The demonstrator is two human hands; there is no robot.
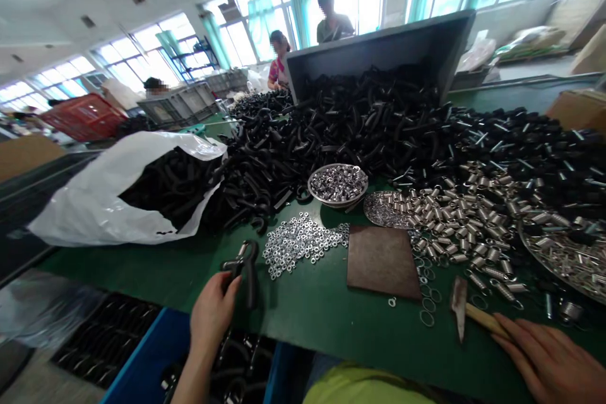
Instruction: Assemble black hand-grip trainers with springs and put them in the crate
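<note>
My left hand [215,303] is closed around a black hand-grip exerciser [250,274] with a shiny metal spring near its top, held just above the green table's front edge. My right hand [553,353] has its fingers over the end of a hammer's wooden handle [487,320]. The dark hammer head [458,309] rests on the table. Between the hands lie a square brown plate [383,262] and a spread of small metal nuts [303,241]. One loose nut [392,302] sits in front of the plate. Thin rings [427,303] lie beside it.
Behind are a bowl of metal parts [338,184], a heap of springs [464,221], black handles [350,120] spilling from a grey crate [379,44], and a white sack [127,183]. A blue bin [146,353] stands below the front edge. Several people work beyond.
</note>
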